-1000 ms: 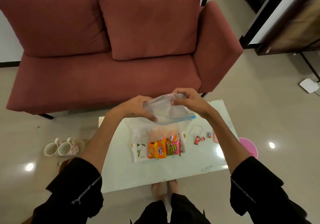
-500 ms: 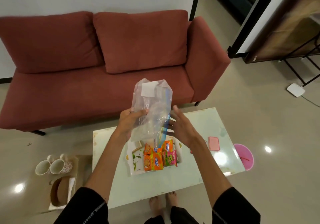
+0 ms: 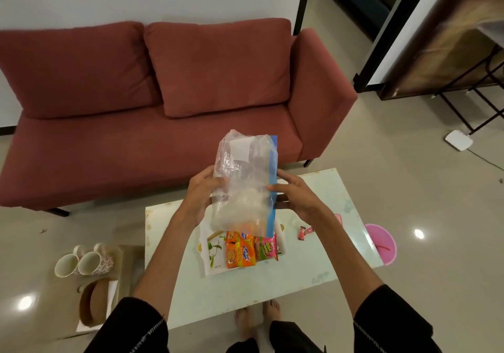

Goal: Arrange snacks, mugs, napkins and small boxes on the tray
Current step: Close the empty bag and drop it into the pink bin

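I hold a clear plastic zip bag (image 3: 245, 181) with a blue strip upright above the table. My left hand (image 3: 201, 192) grips its left side and my right hand (image 3: 294, 197) pinches its blue edge. Below the bag, a white tray (image 3: 214, 254) with a leaf print lies on the pale glass table (image 3: 313, 265). Orange snack packets (image 3: 240, 249) and a pink packet (image 3: 266, 247) lie on the tray. Two patterned mugs (image 3: 84, 262) lie on their sides on the floor to the left. Small red candies (image 3: 304, 231) lie on the table by my right wrist.
A red sofa (image 3: 152, 107) stands behind the table. A pink tub (image 3: 381, 243) sits on the floor at the table's right end. A brown round object on white paper (image 3: 92, 303) lies on the floor at the left. My bare feet (image 3: 256, 317) show under the table's front edge.
I have lifted the bag from low over the tray and turned it upright. My right hand, apart from the bag half a second ago, now grips its blue edge.
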